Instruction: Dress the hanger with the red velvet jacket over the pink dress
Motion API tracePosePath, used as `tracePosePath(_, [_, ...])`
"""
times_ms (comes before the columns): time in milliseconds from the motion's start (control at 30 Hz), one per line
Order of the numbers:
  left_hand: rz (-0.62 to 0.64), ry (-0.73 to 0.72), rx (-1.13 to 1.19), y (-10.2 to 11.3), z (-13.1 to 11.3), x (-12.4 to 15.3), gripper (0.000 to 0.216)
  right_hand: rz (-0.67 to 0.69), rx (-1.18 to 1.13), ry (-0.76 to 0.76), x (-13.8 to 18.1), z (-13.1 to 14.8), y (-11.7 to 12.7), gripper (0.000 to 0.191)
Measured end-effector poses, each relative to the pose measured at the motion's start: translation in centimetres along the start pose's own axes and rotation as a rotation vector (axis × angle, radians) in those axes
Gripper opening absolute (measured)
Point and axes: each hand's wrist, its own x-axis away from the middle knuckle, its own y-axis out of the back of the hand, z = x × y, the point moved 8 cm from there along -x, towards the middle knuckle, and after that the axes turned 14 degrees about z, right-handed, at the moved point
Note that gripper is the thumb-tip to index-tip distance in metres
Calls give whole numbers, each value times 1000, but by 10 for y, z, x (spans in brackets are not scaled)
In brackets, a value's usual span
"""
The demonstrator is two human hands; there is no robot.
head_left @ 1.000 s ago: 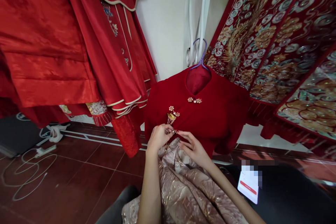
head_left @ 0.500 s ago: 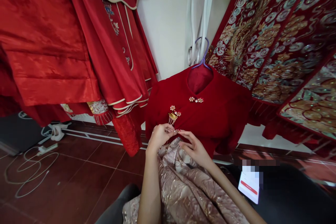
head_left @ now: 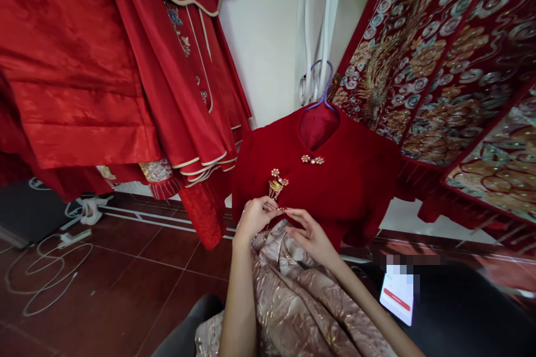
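A dark red velvet top (head_left: 330, 189) hangs in front of me on a purple hanger (head_left: 323, 97). Pearl-and-gold flower fasteners (head_left: 313, 160) sit below its neckline. Further left on the chest is a gold tasselled brooch (head_left: 275, 185). My left hand (head_left: 256, 218) and my right hand (head_left: 307, 233) meet just beneath this brooch, their fingertips pinched at a small beaded ornament (head_left: 282, 210) on the velvet. Fingers cover most of that ornament. Under my hands, shiny pinkish-beige patterned fabric (head_left: 293, 295) spreads over my lap.
Red garments (head_left: 180, 78) hang at left, and a heavily embroidered one (head_left: 444, 67) hangs at right. A lit phone (head_left: 397, 295) lies on a black surface at lower right. White cables (head_left: 52, 268) and a power strip (head_left: 75, 238) lie on the tiled floor.
Almost nothing differs. Both hands keep their pinch at the same spot, with only a slight shift of the fingertips.
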Motion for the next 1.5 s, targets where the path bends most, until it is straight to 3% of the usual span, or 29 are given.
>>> tracePosePath(767, [-28,19,-82,1,-6,1,15,8,-1,7,0,2,0,35])
tracePosePath(1067, [-1,7,16,-1,-8,1,19,-8,8,-5,0,0,2,35])
tracePosePath(1133, [64,10,107,-6,-10,1,26,-71,20,-17,0,-1,7,35])
tracePosePath(1267, [379,-13,306,-32,-28,6,35,-224,4,-44,3,1,20,34])
tracePosePath(1367, [507,-56,392,-43,-45,10,36,-234,-30,-44,4,9,25,35])
tracePosePath(1433, [397,-88,440,-35,-48,5,35,-221,-52,-35,5,16,28,37])
tracePosePath(1500, [152,-100,533,-19,-42,-3,39,-211,-87,-24,7,25,31,38])
